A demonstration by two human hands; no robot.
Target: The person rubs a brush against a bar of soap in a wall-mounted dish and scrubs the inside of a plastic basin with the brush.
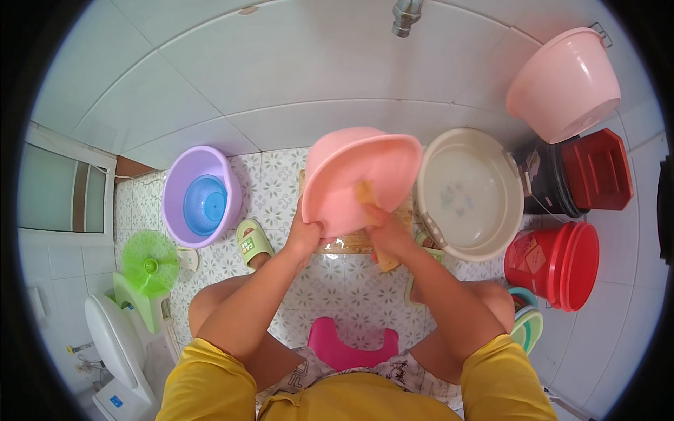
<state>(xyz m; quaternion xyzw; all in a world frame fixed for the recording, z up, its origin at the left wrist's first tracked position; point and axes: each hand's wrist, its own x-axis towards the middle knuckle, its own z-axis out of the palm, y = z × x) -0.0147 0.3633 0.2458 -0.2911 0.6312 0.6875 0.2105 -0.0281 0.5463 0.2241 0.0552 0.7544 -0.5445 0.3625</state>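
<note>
A pink plastic basin (337,194) is tilted over a wooden board (347,243) on the tiled floor. My left hand (304,231) grips its near left rim. In my right hand (387,231) is a yellow cloth (366,192), its upper end against the inside of the basin and its lower end hanging below my fingers. The cloth is slightly blurred, and the board is partly hidden under the basin. Just right of the basin stands a large beige basin (458,239) that seems to hold water.
A purple basin (169,194) with a blue bowl (205,205) inside stands at left, near a green fan (151,266) and a toilet (113,337). Red buckets (553,266) and a dark bucket (547,179) line the right wall. A metal tap (407,18) juts from above.
</note>
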